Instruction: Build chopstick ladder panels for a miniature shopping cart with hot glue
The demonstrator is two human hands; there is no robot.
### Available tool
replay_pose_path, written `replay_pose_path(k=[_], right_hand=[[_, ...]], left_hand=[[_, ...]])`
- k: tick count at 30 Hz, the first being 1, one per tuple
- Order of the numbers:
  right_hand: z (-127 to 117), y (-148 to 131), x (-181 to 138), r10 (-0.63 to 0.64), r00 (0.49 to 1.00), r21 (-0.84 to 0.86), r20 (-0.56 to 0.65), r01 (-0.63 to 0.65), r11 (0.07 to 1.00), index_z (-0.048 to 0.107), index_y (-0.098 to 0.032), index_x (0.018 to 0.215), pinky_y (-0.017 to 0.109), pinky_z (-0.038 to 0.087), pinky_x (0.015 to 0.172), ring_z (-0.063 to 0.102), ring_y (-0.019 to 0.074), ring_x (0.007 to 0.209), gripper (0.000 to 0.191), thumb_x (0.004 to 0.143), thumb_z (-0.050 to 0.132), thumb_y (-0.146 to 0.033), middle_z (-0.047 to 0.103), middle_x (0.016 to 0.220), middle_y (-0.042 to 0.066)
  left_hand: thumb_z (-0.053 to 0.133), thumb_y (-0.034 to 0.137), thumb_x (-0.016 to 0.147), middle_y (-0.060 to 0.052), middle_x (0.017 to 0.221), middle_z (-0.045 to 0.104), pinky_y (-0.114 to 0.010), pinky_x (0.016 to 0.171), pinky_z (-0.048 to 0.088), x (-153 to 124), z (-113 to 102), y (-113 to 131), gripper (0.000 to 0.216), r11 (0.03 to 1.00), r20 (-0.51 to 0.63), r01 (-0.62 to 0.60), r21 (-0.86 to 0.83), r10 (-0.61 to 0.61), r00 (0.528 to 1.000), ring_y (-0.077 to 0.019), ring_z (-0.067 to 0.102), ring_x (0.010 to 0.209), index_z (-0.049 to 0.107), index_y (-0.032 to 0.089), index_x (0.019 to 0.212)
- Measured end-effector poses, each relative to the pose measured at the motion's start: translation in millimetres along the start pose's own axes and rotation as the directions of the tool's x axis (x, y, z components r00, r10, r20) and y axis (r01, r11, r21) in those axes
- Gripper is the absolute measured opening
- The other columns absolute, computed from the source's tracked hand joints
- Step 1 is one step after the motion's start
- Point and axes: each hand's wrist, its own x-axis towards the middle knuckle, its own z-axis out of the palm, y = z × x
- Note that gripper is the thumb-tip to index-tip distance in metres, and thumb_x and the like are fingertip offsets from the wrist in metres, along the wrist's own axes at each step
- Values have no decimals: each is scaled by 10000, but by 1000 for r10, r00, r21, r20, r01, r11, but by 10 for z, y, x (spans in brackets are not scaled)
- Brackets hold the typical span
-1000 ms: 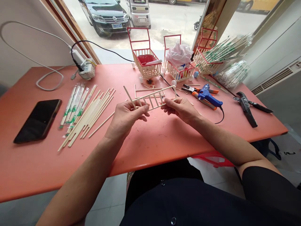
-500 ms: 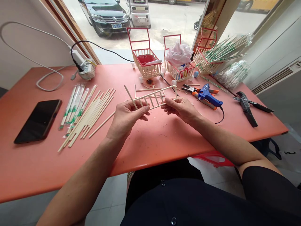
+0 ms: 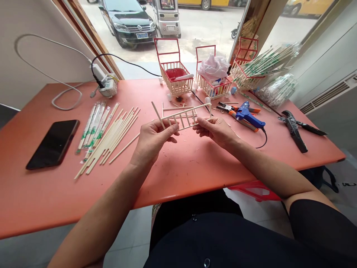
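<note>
Between my hands is a small ladder-like frame [image 3: 186,109] of pale wooden sticks, with several short bars between two long rails. My left hand [image 3: 156,137] pinches its left end, where one stick rises at a slant. The lower right part is gripped by the thumb and fingers of my right hand [image 3: 213,130]. The frame is held above the table, tilted up to the right. Behind it, more joined sticks [image 3: 174,108] lie on the table, partly hidden by the frame. Loose chopsticks [image 3: 111,136] lie left of my left hand.
On the orange table [image 3: 178,178] are a phone [image 3: 52,144], wrapped chopsticks [image 3: 95,124], a blue glue gun [image 3: 249,114], pliers [image 3: 228,108] and black-handled cutters [image 3: 295,128]. Small stick carts, one with a red bowl [image 3: 175,73], one with white plastic [image 3: 213,67], stand along the back. A power strip [image 3: 107,87] sits back left.
The view has shifted slightly, so the whole scene sits a little lower and to the right. Both hands keep their hold on the frame, with hardly any movement relative to the table.
</note>
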Motion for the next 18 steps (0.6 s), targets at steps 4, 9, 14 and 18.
replay_pose_path(k=[4, 9, 14, 18], right_hand=[[12, -11, 1, 16, 1000, 24, -24, -15, 1000, 863, -187, 797, 220, 580, 639, 735, 116, 690, 554, 604, 1141, -626, 881, 848, 66], [10, -14, -2, 14, 999, 47, -34, -13, 999, 861, -186, 809, 221, 584, 650, 745, 118, 700, 530, 627, 1140, -599, 885, 850, 63], [-7, -3, 14, 18, 999, 67, -38, -15, 998, 859, -180, 821, 216, 592, 654, 750, 113, 692, 502, 668, 1135, -570, 884, 842, 60], [-23, 3, 43, 18, 999, 85, -32, -15, 996, 858, -181, 819, 207, 600, 644, 757, 110, 687, 485, 676, 1140, -548, 876, 813, 50]], left_hand=[[1012, 463, 689, -43, 810, 766, -232, 552, 601, 3, 1, -31, 365, 999, -14, -52, -13, 52, 999, -162, 735, 708, 832, 171, 815], [1013, 462, 721, -43, 824, 779, -237, 570, 616, 3, -4, -46, 365, 995, -8, -96, -22, 95, 995, -162, 739, 722, 855, 171, 874], [1051, 531, 714, -48, 870, 790, -230, 563, 606, 24, -13, -64, 464, 992, -10, -118, -39, 118, 993, -153, 726, 720, 871, 173, 947], [1024, 656, 756, -65, 923, 782, -219, 581, 615, 47, -29, -92, 529, 988, -21, -152, -26, 151, 988, -157, 714, 788, 857, 180, 917]])
